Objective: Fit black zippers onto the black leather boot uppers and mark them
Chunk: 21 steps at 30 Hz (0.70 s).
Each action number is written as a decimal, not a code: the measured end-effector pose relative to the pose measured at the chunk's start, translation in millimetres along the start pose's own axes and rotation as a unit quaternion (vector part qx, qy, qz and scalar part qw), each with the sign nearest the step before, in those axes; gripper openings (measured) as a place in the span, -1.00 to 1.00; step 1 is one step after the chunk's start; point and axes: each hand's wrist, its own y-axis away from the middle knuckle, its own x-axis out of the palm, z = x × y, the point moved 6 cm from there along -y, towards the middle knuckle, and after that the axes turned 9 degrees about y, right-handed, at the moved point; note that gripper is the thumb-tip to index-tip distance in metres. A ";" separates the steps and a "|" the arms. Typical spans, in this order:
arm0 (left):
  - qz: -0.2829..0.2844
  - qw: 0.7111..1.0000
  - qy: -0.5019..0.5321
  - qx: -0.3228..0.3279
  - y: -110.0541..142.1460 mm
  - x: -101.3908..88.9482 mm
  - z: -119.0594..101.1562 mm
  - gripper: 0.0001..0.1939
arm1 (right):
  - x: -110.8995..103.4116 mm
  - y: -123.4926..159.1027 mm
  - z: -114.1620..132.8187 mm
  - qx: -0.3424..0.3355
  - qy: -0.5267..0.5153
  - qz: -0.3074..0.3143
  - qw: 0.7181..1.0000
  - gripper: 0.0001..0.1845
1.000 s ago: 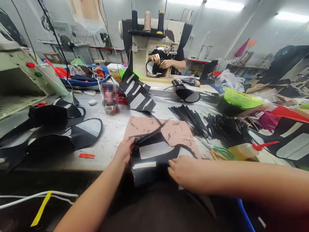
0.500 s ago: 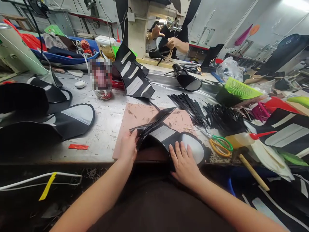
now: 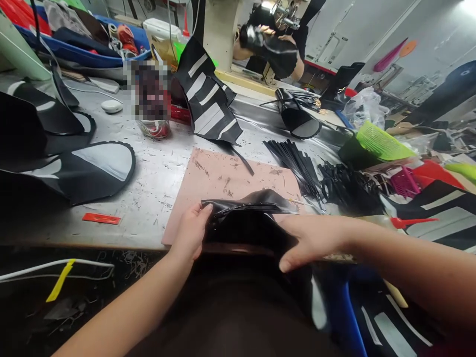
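Observation:
My left hand [image 3: 191, 230] grips the left end of a black leather shoe-upper piece [image 3: 247, 218] at the near edge of the table, fingers curled on its stitched rim. My right hand [image 3: 310, 238] holds the right side of the same piece, thumb below and fingers over the top. The piece lies folded over the front edge of a pink cutting mat [image 3: 226, 181], with its black side up and its white patches hidden.
Black-and-white upper pieces [image 3: 74, 171] lie stacked at left, another [image 3: 208, 106] leans at the back. A red tag [image 3: 101, 218], black strips [image 3: 293, 163], a green basket [image 3: 379, 144] and a glue bottle nozzle [image 3: 409, 222] lie around. Another person's hands [image 3: 273, 37] work at a sewing machine.
My right hand went from lying flat on the piece to gripping its right side. The piece has been turned and folded, hiding its white patches. The view has tilted downward.

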 end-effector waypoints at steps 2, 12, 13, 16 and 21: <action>0.005 1.000 -0.005 0.003 0.4 0.5 0.3 -0.65 | -9.4 -10.6 5.2 -0.020 -0.065 -0.055 0.996 -0.40; -0.031 1.000 0.000 -0.004 4.4 -0.5 4.7 -0.68 | 12.4 -26.2 -13.1 -0.107 -0.250 -0.043 0.961 -0.46; -0.032 0.999 0.001 -0.005 5.2 -0.3 4.6 -0.68 | 10.1 -24.7 -5.4 -0.126 -0.222 -0.051 0.965 -0.46; -0.038 0.999 -0.006 -0.009 7.7 -0.5 4.4 -0.68 | 2.5 -21.8 20.9 -0.160 -0.113 -0.110 0.974 -0.58; -0.029 0.998 -0.056 -0.007 7.8 1.0 4.4 -0.69 | 19.5 -18.1 57.6 -0.207 0.154 -0.135 0.957 -0.95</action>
